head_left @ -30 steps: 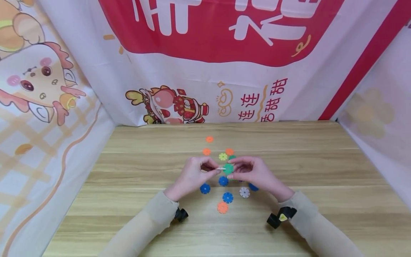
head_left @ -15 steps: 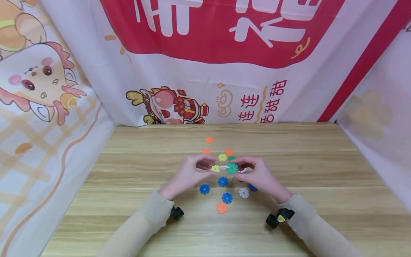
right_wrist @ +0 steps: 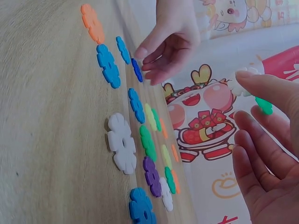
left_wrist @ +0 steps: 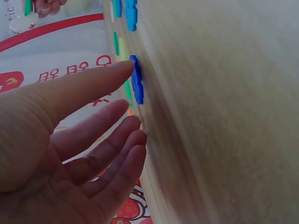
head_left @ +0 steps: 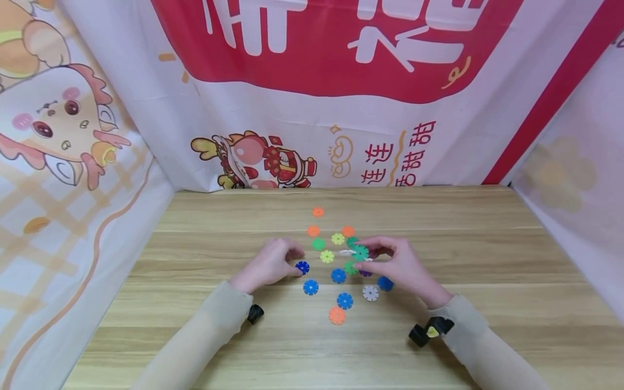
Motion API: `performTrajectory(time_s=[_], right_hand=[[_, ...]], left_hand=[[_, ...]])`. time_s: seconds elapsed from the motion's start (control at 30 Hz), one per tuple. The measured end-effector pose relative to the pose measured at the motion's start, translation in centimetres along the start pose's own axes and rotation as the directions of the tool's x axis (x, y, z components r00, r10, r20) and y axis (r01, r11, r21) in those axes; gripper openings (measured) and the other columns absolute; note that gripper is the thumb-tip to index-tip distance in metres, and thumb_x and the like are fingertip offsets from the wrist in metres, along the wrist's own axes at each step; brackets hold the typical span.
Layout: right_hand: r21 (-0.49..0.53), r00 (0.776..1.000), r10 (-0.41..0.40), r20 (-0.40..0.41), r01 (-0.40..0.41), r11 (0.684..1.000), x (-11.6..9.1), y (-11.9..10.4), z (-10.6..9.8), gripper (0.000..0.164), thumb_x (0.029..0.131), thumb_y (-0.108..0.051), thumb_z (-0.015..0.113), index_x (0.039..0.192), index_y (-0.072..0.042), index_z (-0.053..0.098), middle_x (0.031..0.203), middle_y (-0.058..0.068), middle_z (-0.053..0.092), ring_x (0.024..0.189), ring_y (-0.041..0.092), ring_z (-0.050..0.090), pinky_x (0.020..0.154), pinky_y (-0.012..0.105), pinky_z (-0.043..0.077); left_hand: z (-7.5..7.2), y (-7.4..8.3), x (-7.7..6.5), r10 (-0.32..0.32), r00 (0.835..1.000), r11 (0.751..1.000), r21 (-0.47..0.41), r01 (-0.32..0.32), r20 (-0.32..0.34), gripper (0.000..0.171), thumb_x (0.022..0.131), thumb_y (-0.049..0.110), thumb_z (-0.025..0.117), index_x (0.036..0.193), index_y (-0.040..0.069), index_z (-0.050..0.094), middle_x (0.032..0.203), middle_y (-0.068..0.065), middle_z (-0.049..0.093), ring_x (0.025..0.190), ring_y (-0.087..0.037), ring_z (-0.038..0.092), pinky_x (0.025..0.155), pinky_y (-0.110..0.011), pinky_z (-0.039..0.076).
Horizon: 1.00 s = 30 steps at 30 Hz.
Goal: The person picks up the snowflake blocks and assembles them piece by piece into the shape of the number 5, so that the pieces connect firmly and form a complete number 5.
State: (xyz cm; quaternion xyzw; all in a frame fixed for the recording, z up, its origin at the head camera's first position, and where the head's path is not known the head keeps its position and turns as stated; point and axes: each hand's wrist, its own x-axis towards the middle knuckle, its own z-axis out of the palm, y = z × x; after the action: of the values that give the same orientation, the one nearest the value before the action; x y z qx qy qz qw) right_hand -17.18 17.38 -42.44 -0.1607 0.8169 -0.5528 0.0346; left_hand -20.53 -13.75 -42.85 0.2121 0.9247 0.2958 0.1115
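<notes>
My right hand [head_left: 397, 265] pinches a green notched plastic disc [head_left: 361, 252] with a white notched disc [head_left: 346, 252] joined to it, seen nearly edge-on. In the right wrist view this white disc [right_wrist: 243, 80] is at the thumb tip, with part of the green disc [right_wrist: 264, 105] showing below. My left hand [head_left: 270, 262] is low over the wood at the left of the scattered discs. Its thumb tip meets a dark blue notched disc [head_left: 303, 267] lying flat; in the left wrist view the other fingers are spread, loosely bent, away from that dark blue disc [left_wrist: 137, 80].
Several notched discs lie about the wooden table [head_left: 195, 336]: blue [head_left: 345, 301], orange [head_left: 337, 316], white [head_left: 370, 293], yellow [head_left: 327, 257], green [head_left: 318, 244] and purple [head_left: 365, 272]. A printed cloth [head_left: 292, 108] hangs behind the table, with others along both sides.
My left hand has let go of the white disc and moved left and nearer to the dark blue disc. My right hand keeps the joined green and white discs, shifted slightly right.
</notes>
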Motion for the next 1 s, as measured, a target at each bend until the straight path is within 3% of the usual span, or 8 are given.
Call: performTrajectory(time_s=[0.3, 0.5, 0.8, 1.0], right_hand=[[-0.007, 1.0, -0.016, 0.01, 0.016, 1.0, 0.1, 0.09, -0.13, 0.041, 0.082, -0.031, 0.089, 0.118, -0.017, 0.075, 0.106, -0.003, 0.072, 0.095, 0.024, 0.064, 0.086, 0.047, 0.054], [-0.006, 0.999, -0.036, 0.008, 0.036, 0.999, 0.1, 0.34, -0.15, 0.044, 0.082, -0.028, 0.088, 0.12, -0.009, 0.074, 0.107, -0.003, 0.073, 0.094, 0.024, 0.064, 0.087, 0.051, 0.054], [-0.002, 0.999, -0.037, 0.008, 0.037, 0.999, -0.02, 0.51, -0.09, 0.044, 0.082, -0.027, 0.088, 0.12, -0.008, 0.074, 0.106, -0.003, 0.073, 0.093, 0.024, 0.064, 0.087, 0.051, 0.054], [-0.01, 1.0, -0.02, 0.01, 0.02, 1.0, -0.06, 0.45, -0.1, 0.042, 0.083, -0.027, 0.088, 0.119, -0.01, 0.075, 0.107, -0.003, 0.073, 0.094, 0.025, 0.065, 0.086, 0.047, 0.055]], left_hand=[[-0.12, 0.06, 0.57, -0.046, 0.998, 0.999, 0.021, 0.045, 0.044, 0.031, 0.079, 0.013, 0.09, 0.105, 0.009, 0.073, 0.095, 0.001, 0.066, 0.089, -0.016, 0.061, 0.084, -0.034, 0.053], [-0.08, -0.03, 0.7, -0.051, 0.997, 0.999, -0.001, 0.051, 0.053, 0.027, 0.079, 0.012, 0.089, 0.1, 0.01, 0.072, 0.09, 0.002, 0.065, 0.084, -0.014, 0.059, 0.079, -0.031, 0.052], [0.23, -0.46, 0.66, -0.014, 0.999, 0.995, -0.094, 0.019, 0.049, 0.03, 0.079, 0.008, 0.089, 0.102, 0.008, 0.07, 0.083, 0.002, 0.065, 0.076, -0.013, 0.061, 0.072, -0.03, 0.053], [0.19, -0.61, 0.27, 0.045, 0.999, 0.991, -0.123, -0.043, 0.01, 0.011, 0.086, 0.013, 0.084, 0.091, 0.014, 0.074, 0.081, 0.007, 0.066, 0.075, -0.012, 0.061, 0.068, -0.03, 0.053]])
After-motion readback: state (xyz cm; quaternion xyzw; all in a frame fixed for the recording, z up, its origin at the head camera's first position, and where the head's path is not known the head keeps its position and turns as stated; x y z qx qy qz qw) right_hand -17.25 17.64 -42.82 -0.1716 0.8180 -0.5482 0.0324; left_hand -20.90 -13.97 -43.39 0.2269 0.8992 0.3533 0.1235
